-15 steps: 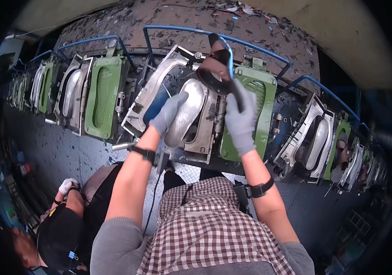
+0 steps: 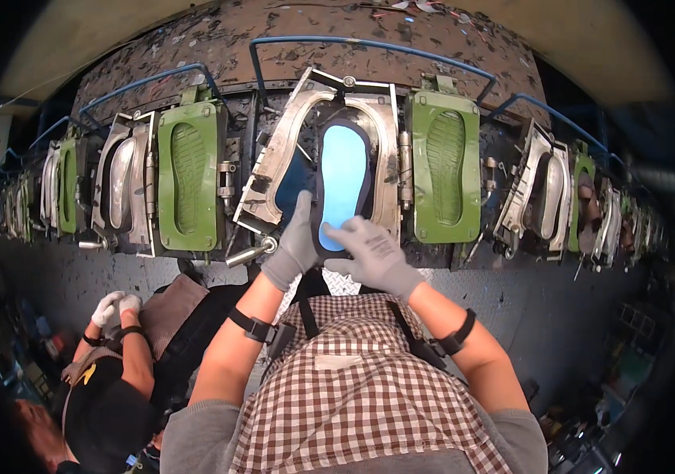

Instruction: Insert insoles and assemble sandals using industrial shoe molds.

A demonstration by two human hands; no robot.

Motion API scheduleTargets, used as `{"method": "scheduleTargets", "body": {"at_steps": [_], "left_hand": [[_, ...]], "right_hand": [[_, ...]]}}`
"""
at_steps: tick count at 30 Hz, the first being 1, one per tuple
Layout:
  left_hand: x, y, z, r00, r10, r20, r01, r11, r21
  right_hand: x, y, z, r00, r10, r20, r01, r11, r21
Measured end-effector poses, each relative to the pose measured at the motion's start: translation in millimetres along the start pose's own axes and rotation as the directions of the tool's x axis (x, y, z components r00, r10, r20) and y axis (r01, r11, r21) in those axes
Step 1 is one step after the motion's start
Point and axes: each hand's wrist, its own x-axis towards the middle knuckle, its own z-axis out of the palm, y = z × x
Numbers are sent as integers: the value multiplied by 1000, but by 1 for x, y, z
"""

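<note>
While edges (image 2: 366,186) are dark, blue sole (image 2: 344,174), elongated

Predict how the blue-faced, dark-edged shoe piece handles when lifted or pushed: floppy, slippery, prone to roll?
The shoe piece probably flexes at the edge, since its dark rim looks soft and fabric-like. Its smooth-looking blue face might be slightly slippery. Rolling seems unlikely given the long, broad outline, though the underside is hidden.

Grey, diamond-patterned metal floor (image 2: 503,312)

Blue-topped sole (image 2: 344,174): one. Nearest green plates (image 2: 445,166): two. Grey gloves (image 2: 377,257): two.
</note>
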Motion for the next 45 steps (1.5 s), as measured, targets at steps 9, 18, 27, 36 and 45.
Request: {"method": "scheduleTargets", "body": {"at_steps": [9, 18, 27, 36, 45], "left_hand": [[73, 39, 7, 927, 285, 244, -342, 910, 236], [113, 37, 35, 886, 400, 235, -432, 896, 104], [99, -1, 47, 879, 475, -29, -387, 748, 539], [-6, -92, 220, 627, 712, 314, -695, 330, 639], [109, -253, 478, 962, 215, 167, -272, 773, 572]], "right_hand": [[47, 16, 12, 614, 789, 27, -767, 589, 254], [62, 36, -5, 642, 730, -234, -636, 678, 369], [-3, 104, -65, 773, 589, -234, -510, 797, 323], [-349, 330, -277, -526, 514, -677, -709, 174, 683], [-413, 438, -331, 99, 907, -409, -7, 411, 911]]}}
